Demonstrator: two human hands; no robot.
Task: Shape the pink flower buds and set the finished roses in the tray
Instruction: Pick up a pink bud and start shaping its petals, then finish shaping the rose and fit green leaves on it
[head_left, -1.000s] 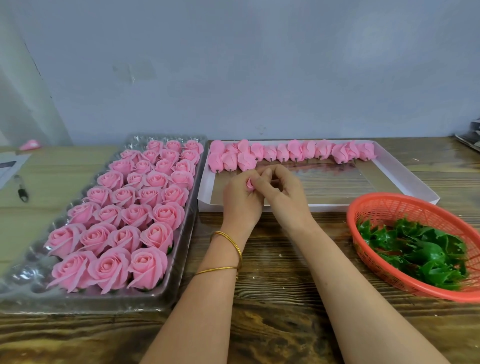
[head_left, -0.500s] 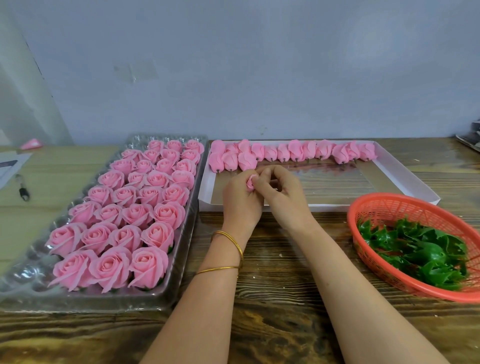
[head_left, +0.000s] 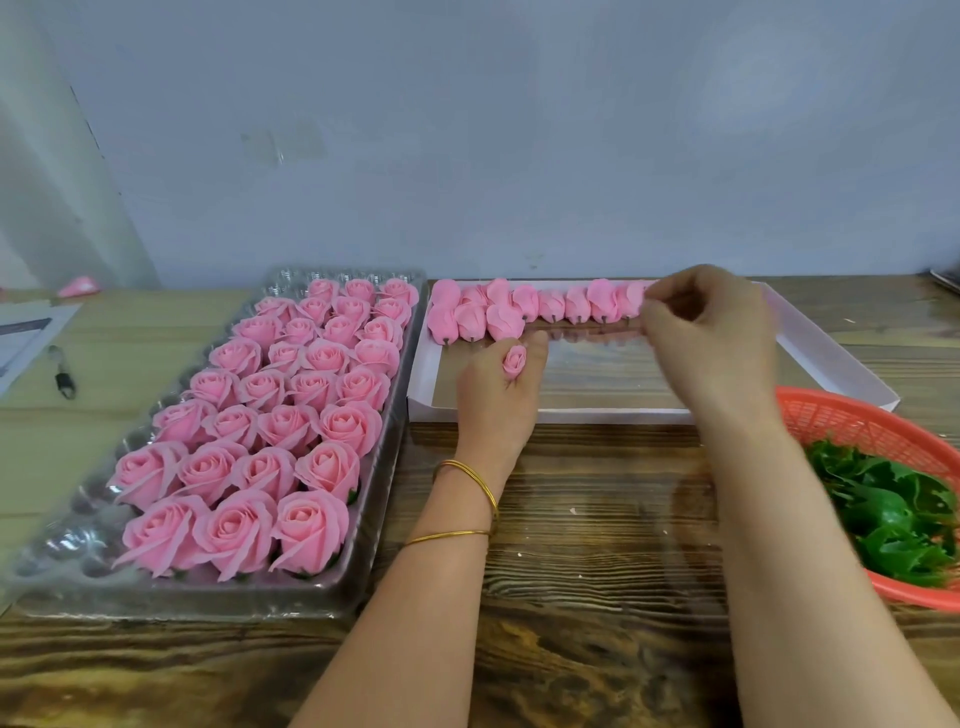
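My left hand (head_left: 498, 400) holds a small pink bud (head_left: 515, 360) between its curled fingers, over the near left corner of the white box (head_left: 831, 358). A row of unshaped pink buds (head_left: 524, 306) lies along the far side of that box. My right hand (head_left: 711, 338) hovers over the right end of the row, fingers curled, its fingertips at a bud there; whether it pinches one is hidden. The clear plastic tray (head_left: 218, 597) on the left holds several rows of finished pink roses (head_left: 291, 415).
An orange basket (head_left: 852, 421) of green leaf calyxes (head_left: 893, 509) sits at the right edge. Papers and a small dark clip (head_left: 65, 384) lie on the far left. A grey wall stands behind the wooden table (head_left: 597, 571).
My right hand left the bud and moved up and right to the row of buds in the box. My left hand keeps the bud, now showing its rolled centre.
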